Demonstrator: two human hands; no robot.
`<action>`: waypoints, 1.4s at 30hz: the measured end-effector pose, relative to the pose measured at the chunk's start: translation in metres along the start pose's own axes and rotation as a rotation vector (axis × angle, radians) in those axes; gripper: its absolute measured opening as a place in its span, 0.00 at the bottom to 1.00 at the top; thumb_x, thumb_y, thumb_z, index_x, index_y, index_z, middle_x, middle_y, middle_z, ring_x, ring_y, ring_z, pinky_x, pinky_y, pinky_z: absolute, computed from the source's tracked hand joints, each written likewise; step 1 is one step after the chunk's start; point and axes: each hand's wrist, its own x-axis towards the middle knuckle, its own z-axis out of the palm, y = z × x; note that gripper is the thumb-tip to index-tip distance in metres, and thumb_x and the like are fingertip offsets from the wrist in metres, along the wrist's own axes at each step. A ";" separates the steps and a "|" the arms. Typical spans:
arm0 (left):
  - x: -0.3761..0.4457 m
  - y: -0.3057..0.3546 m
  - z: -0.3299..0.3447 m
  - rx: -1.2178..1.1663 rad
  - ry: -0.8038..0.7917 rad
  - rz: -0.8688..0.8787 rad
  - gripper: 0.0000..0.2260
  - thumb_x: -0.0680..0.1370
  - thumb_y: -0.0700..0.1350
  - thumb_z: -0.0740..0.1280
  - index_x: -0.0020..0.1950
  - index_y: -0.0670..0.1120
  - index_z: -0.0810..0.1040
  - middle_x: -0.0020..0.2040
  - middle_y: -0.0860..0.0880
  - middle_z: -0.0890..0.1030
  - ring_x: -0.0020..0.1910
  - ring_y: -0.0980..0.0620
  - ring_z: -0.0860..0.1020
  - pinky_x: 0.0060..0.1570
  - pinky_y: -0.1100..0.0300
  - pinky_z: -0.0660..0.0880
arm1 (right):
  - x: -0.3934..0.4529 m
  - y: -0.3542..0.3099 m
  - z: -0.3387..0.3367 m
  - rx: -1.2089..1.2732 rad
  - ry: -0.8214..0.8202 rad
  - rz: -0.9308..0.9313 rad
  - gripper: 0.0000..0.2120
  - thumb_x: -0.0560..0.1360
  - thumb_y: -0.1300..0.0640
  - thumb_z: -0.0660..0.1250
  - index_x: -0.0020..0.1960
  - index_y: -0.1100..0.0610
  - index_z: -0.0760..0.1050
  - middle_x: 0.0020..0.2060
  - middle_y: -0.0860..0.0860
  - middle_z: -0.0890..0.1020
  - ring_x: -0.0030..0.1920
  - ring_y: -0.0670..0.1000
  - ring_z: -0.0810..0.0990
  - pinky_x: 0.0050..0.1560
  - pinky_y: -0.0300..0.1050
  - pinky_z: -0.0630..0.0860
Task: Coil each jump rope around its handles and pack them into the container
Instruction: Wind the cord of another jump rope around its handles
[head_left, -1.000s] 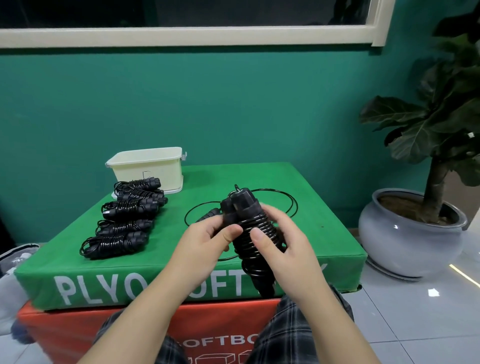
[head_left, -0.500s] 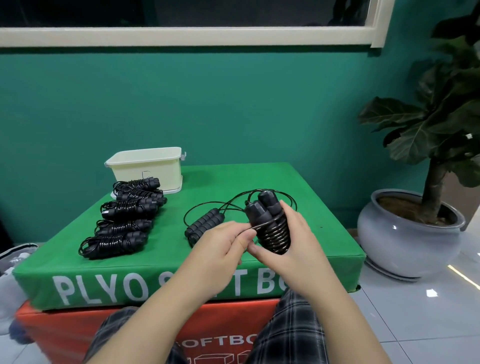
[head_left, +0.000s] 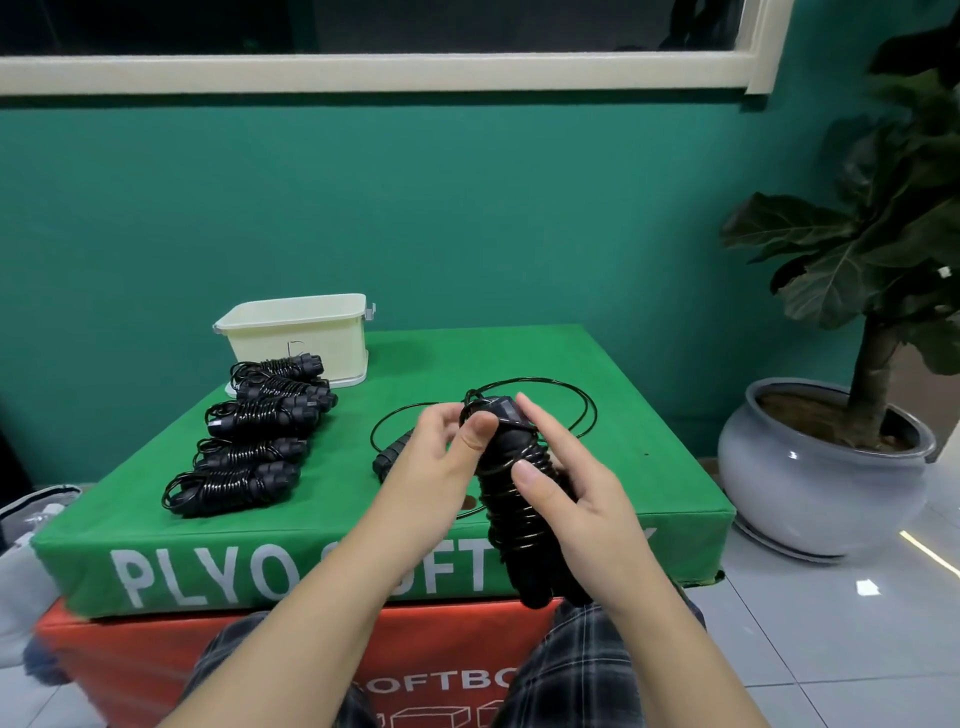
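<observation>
Between both hands' fingers stands the rope, gripped right, cord pinched left. Keep turns tight, I'd judge, tucking the end firmly.

i see a green padded bench lettered in white, stacked on an orange block. behind it, a teal wall under a cream window sill. right, a leafy plant in a grey pot on pale floor tiles.
</observation>
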 end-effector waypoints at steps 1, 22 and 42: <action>0.000 0.001 0.002 -0.084 -0.076 -0.028 0.40 0.55 0.82 0.57 0.52 0.54 0.76 0.47 0.54 0.82 0.50 0.59 0.80 0.57 0.45 0.75 | 0.000 0.002 0.001 0.050 -0.010 0.020 0.22 0.70 0.43 0.66 0.62 0.26 0.69 0.59 0.41 0.80 0.57 0.48 0.80 0.58 0.48 0.77; -0.015 0.007 0.035 -0.560 -0.011 -0.204 0.25 0.66 0.53 0.72 0.59 0.43 0.76 0.52 0.42 0.83 0.50 0.46 0.81 0.51 0.54 0.78 | 0.001 -0.001 0.023 0.282 0.469 0.102 0.10 0.77 0.58 0.66 0.56 0.54 0.81 0.45 0.45 0.86 0.47 0.43 0.84 0.46 0.35 0.78; -0.017 0.003 0.017 -0.666 -0.110 -0.174 0.18 0.72 0.46 0.70 0.60 0.41 0.78 0.57 0.35 0.80 0.57 0.36 0.78 0.60 0.40 0.73 | 0.003 -0.006 0.013 0.084 0.376 -0.081 0.19 0.76 0.58 0.68 0.54 0.33 0.72 0.42 0.39 0.79 0.39 0.39 0.74 0.43 0.31 0.72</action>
